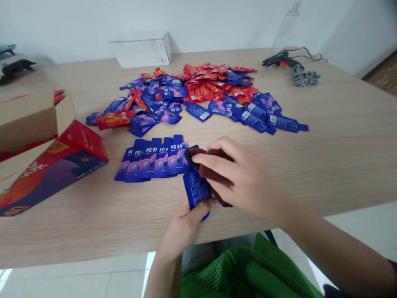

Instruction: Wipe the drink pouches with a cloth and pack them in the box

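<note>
Near the table's front edge, my left hand [186, 223] is closed on a blue packet [196, 186], its thumb across the lower end. Just to the right, my right hand [238, 174] is closed around a dark brown cloth-like item [217, 169] with a black end, which touches the packet's top. What exactly this item is cannot be made out. Left of my hands, several blue packets [149, 161] lie upright in an overlapping row, their printed fronts up.
Loose red packets [201, 89] and blue packets [254, 116] are heaped behind. An open carton [62, 153] stands at the left, a white box [144, 51] by the wall. At the back right lie a glue gun [282, 60] and a grey glove [304, 77].
</note>
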Motion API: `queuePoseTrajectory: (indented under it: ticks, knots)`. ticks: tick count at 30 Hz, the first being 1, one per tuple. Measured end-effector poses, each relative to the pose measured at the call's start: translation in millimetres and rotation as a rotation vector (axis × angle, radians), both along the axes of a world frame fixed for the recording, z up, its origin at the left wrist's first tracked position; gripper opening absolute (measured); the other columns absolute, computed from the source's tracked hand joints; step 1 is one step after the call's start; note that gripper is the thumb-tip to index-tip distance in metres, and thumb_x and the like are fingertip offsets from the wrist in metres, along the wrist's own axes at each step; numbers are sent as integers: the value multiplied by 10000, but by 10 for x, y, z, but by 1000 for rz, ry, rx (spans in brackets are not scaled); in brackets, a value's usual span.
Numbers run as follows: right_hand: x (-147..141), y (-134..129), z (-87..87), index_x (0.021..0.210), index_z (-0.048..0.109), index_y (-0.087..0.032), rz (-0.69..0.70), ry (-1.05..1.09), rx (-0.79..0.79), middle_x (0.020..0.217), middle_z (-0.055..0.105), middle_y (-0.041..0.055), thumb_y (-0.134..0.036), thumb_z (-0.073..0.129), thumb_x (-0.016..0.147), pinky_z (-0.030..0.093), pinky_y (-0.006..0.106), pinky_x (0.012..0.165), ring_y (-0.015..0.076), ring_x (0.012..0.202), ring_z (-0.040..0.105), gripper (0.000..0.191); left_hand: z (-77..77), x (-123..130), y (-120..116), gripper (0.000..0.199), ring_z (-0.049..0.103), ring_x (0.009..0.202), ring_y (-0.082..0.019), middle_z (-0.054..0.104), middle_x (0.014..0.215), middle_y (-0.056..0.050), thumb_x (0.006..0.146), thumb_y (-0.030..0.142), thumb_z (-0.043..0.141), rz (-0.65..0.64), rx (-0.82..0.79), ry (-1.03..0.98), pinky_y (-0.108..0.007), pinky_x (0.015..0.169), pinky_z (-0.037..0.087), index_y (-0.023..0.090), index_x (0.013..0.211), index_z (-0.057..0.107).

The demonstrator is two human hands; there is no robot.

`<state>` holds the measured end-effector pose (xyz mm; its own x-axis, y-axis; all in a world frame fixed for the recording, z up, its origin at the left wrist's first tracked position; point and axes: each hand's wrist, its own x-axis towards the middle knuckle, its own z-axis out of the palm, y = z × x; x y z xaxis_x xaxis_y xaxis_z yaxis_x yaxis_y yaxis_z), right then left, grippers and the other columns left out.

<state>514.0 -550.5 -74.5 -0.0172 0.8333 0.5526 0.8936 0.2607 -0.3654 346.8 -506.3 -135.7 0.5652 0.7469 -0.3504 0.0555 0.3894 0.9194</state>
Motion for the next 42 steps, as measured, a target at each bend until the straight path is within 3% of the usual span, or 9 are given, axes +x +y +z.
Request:
queuePoseTrajectory:
  ticks: [3, 7, 13, 21, 25, 29, 32, 37, 42]
  knots:
    - [-15, 62, -102, 1130, 712, -228, -51, -40, -94, 1091, 647, 82, -242, 507, 976, 487, 308, 667, 200, 884, 661, 257, 49, -23, -4, 93, 653, 867, -202, 741, 829, 8, 815, 170, 647, -98, 157, 42, -326, 897, 491, 207, 856, 722]
    - [171, 22, -148, 1082, 699, -203, -137, 54, -166, 1058, 645, 66, -122, 533, 895, 510, 339, 788, 203, 906, 652, 263, 60, -29, 15, 312, 683, 932, -211, 759, 1051, -31, 817, 154, 635, -183, 47, -89, -331, 911, 501, 206, 1114, 713]
    - [66, -80, 33, 1145, 659, -231, -158, 140, 89, 1091, 636, 68, -127, 543, 908, 511, 323, 804, 197, 987, 639, 283, -7, 119, 18, 442, 634, 1184, -279, 744, 1140, -87, 890, 551, 607, 91, -309, -335, -365, 951, 525, 187, 1114, 721]
    - [-451, -156, -382, 1090, 677, -235, 114, -60, -273, 1071, 650, 51, -226, 566, 914, 426, 317, 597, 200, 827, 621, 208, 132, 257, 200, 651, 494, 1374, -257, 644, 1374, -73, 899, 685, 483, 243, -334, -486, -321, 1099, 437, 179, 1265, 666]
    - [-319, -262, -216, 1043, 682, -245, 167, 76, -325, 1052, 660, 20, -201, 543, 924, 432, 299, 633, 173, 858, 626, 187, 124, 244, 198, 654, 547, 1321, -310, 677, 1322, -103, 895, 687, 489, 225, -376, -451, -395, 1073, 477, 162, 1234, 681]
    - [-188, -34, 63, 1103, 677, -195, -70, 68, -114, 1102, 661, 65, -190, 500, 950, 427, 306, 673, 195, 938, 638, 234, 133, 276, 141, 457, 553, 1320, -270, 740, 1189, -65, 943, 552, 526, 311, -410, -534, -390, 1102, 456, 194, 1164, 706]
    - [-257, 126, 0, 1115, 676, -206, -105, -115, -147, 1117, 655, 75, -236, 489, 974, 382, 315, 609, 204, 867, 642, 235, 148, 264, 169, 417, 535, 1340, -252, 741, 1196, -54, 965, 511, 507, 335, -428, -585, -369, 1116, 441, 191, 1135, 712]
    - [-432, -67, -319, 1001, 679, -256, 162, -153, -338, 1037, 662, 15, -247, 597, 920, 325, 298, 550, 181, 816, 626, 115, 179, 123, 271, 631, 547, 1327, -277, 653, 1368, -80, 937, 648, 439, 288, -351, -609, -368, 1070, 492, 147, 1247, 666]
    - [-276, -254, -102, 1010, 699, -219, 98, -144, -232, 1035, 678, 42, -206, 575, 937, 382, 308, 585, 180, 819, 644, 144, 230, 101, 225, 619, 595, 1271, -287, 668, 1346, -62, 943, 667, 394, 259, -301, -633, -410, 1025, 526, 212, 1273, 652]
